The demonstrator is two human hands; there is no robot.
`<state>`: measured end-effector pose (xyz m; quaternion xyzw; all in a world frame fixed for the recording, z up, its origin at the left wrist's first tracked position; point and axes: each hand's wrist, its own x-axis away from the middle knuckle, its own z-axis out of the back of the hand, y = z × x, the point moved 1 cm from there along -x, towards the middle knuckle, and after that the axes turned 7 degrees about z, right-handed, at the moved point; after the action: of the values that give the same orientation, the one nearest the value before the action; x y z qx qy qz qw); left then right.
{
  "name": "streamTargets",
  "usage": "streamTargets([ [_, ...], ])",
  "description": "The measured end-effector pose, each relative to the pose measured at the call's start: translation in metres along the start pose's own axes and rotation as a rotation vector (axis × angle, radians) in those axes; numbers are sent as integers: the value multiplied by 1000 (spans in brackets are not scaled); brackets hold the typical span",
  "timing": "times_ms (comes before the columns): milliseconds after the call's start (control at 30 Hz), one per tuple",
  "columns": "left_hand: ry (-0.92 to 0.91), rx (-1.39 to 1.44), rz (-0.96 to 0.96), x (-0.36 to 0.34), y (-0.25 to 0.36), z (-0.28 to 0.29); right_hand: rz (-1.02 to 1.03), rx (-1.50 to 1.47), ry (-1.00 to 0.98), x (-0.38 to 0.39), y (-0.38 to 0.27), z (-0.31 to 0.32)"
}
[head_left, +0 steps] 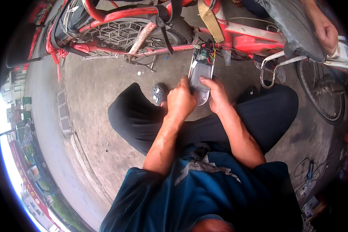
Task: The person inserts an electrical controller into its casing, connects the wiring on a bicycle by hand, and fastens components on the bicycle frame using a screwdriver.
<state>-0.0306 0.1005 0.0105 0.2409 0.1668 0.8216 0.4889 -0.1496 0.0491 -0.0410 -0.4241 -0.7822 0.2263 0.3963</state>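
Note:
Between my knees I hold a long pale metal casing with a ribbed grey face (201, 75) and a rounded near end. Coloured wires (208, 54) crowd its far end, right beside the red bike frame (255, 42). My left hand (180, 98) is closed at the casing's left edge, knuckles up. Gripping the right edge, my right hand (219, 92) has its thumb lying on the casing's face. The fingers beneath are hidden. Whether the wires join the casing to the bike cannot be made out.
A rear wheel (139, 36) with a patterned cover stands at the far left. At the far right, another person's hand (326, 34) is near a dark seat (294, 27). Another bike wheel (323, 91) stands at right. A tool with a cord (310, 170) lies lower right.

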Motion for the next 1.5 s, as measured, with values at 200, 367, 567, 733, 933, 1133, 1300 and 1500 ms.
streamTargets([
  [200,-24,33,-6,0,2,0,-1,10,16,1,-2,1],
  [367,-10,33,9,1,6,2,0,34,24,-6,4,3],
  [567,9,354,8,-2,-7,2,-22,-24,44,-5,-2,-5],
  [733,-10,710,4,-31,-6,15,-44,-166,62,-12,1,-14],
  [933,-55,906,155,-46,4,29,-100,-156,69,-14,9,-6],
  [1133,-50,257,169,-67,15,7,-114,-147,94,-22,23,14],
  [1300,141,58,-9,-66,19,3,-99,-31,153,-22,22,15],
  [1500,216,532,-17,-53,9,6,-199,-73,137,-18,7,-3],
])
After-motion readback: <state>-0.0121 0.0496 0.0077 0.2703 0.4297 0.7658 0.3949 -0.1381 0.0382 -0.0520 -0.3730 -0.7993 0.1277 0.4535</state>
